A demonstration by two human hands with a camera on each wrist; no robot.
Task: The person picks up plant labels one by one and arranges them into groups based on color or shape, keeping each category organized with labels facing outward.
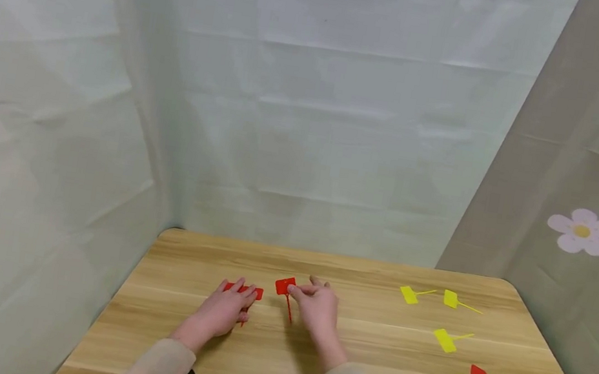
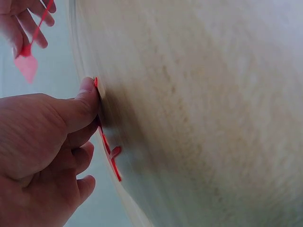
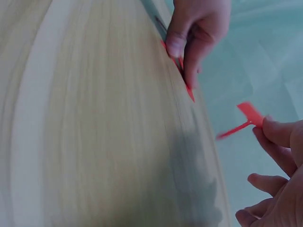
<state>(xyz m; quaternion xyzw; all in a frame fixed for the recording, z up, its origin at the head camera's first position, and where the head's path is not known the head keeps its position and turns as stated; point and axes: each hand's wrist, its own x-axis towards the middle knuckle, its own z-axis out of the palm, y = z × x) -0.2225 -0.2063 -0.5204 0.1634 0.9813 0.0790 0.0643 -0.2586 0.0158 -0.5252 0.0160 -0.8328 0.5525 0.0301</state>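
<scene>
While my left hand (image 1: 224, 309) presses one red tag (image 1: 253, 292) flat on the table (image 1: 260, 364), my right hand (image 1: 318, 311) pinches a second red tag (image 1: 284, 286) just beside it. Loose yellow tags (image 1: 446, 339) lie well to the right of both hands.

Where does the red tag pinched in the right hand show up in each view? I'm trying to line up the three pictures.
Head: the lifted red tag is centre, just above the table, at the right hand fingers.
Left wrist: top left corner, blurred.
Right wrist: right of middle, above the fingertips.
Shared landmark: the left hand pressing the other red tag on the wood.
</scene>
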